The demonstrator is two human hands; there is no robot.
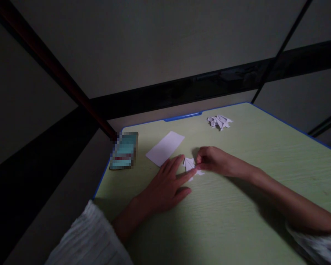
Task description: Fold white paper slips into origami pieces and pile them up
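Note:
A small folded white paper figure (189, 165) lies on the pale green table (237, 206). My left hand (168, 184) rests flat on the table with its fingers stretched out, the fingertips pressing on the figure's lower edge. My right hand (212, 160) is closed in a pinch on the figure's right side. Both forearms reach in from the bottom of the view in white sleeves.
A flat white paper rectangle (165, 148) lies just beyond my left hand. A pile of several folded white paper figures (219, 121) sits near the table's far edge. A teal box (124, 150) stands at the table's left corner. The table has a blue rim (182, 117).

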